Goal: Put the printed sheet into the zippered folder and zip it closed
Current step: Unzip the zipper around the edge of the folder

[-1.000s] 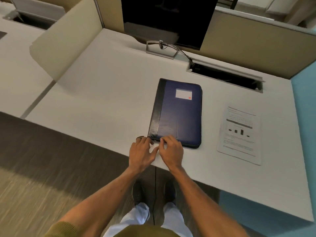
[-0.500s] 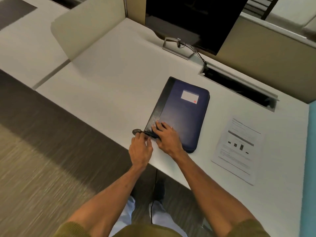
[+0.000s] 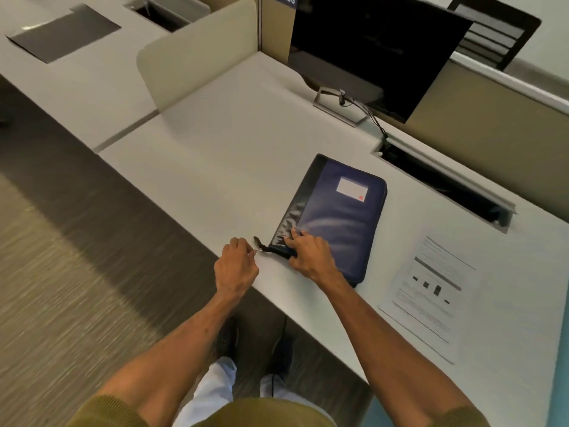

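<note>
Navy padded folder (image 3: pixel 341 220) looks soft and floppy near the monitor (image 3: pixel 375 47) — right hand (image 3: pixel 311 257) pins its corner, left hand (image 3: pixel 235 266) pinches the zip pull (image 3: pixel 258 243); thin sheet (image 3: pixel 431 291) lies beside, best lifted by an edge.

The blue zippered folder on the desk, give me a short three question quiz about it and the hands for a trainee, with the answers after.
1. True or false: the printed sheet is already inside the zippered folder.
2. Which hand presses down on the folder's near corner? A. left hand B. right hand
3. Fill in: the zipper pull sticks out past the folder's near left corner, just in front of the ____ hand's fingertips.

Key
1. False; it lies flat on the desk, to the right of the folder.
2. B
3. left
</note>
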The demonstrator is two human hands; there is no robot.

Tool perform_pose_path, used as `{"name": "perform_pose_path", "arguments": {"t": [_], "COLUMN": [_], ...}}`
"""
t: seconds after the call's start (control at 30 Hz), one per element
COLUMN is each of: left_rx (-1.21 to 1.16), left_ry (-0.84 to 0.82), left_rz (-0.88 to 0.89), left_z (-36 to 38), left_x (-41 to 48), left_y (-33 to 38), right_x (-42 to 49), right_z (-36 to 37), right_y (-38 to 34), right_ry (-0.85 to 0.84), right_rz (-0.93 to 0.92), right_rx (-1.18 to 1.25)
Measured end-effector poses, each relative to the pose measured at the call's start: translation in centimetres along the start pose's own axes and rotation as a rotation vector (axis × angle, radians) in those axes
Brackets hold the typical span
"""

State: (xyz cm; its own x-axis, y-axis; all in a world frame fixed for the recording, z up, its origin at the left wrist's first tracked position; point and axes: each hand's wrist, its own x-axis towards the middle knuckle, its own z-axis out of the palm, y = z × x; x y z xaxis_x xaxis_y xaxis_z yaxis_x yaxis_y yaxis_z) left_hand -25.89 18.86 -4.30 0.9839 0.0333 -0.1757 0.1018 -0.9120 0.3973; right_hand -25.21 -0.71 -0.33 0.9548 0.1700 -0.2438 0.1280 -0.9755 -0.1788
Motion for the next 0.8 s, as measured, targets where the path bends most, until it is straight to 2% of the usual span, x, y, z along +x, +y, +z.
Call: {"name": "perform_pose_path", "arguments": {"t": [0.5,0.63,0.8], "left_rx": [0.050,0.103,0.089], "left_ry": [-0.010,0.001,0.029], "left_rz": [0.118,0.152,0.210], "left_z": [-1.1,-1.4,-1.9], "left_x": [1.1,1.5,2.7], "left_y": [-0.2,0.2,2.0], "right_x": [-1.1,-1.0,-0.9], "right_z": [0.8,0.6,0.0], "right_y": [-0.5,0.0,1.2], "right_ry": [0.028,0.134,0.280], "right_rz": [0.050,0.108,0.270], "right_rx": [0.046,0.159,0.252]}}
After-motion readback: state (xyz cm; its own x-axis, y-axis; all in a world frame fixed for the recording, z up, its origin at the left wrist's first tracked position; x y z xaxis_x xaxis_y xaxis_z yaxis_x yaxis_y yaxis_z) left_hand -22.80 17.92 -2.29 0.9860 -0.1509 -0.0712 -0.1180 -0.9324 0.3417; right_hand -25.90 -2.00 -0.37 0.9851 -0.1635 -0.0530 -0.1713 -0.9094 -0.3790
